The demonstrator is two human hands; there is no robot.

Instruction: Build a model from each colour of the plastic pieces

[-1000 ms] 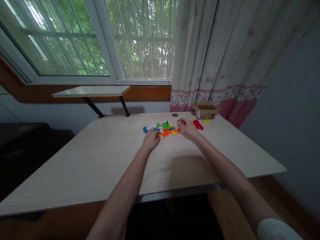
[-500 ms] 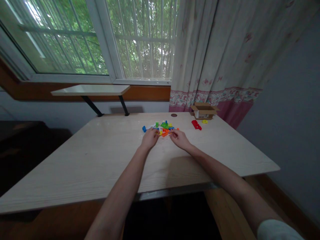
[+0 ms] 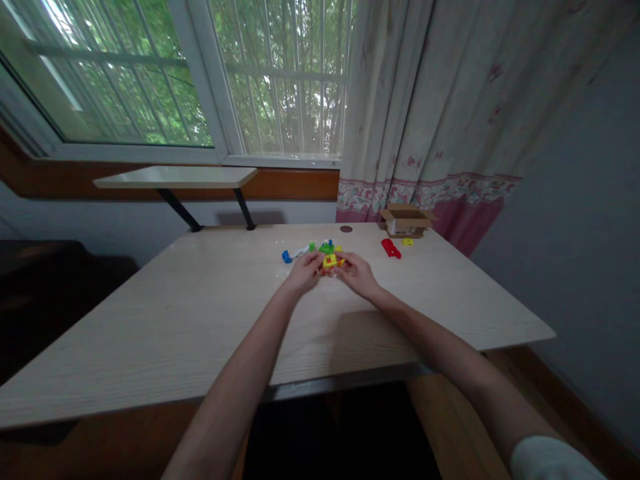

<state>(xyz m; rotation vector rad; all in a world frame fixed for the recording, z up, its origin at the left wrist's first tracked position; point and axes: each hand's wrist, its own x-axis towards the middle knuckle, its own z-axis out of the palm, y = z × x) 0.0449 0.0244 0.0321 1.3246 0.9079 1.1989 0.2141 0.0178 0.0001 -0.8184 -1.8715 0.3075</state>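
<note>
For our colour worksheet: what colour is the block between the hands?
Yellow, best seen in the head view: the plastic block sits between left hand and right hand.

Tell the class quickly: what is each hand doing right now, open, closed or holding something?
Left hand: closed, holding the yellow plastic brick from its left side.
Right hand: closed, holding the same brick from its right side.

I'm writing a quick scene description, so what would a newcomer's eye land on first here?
The yellow plastic building piece stands out first, held between the left hand and right hand at the middle of the pale wooden table. Farther right lie a red plastic piece and a small open cardboard box. Beyond the table, a large window shows green trees.
</note>
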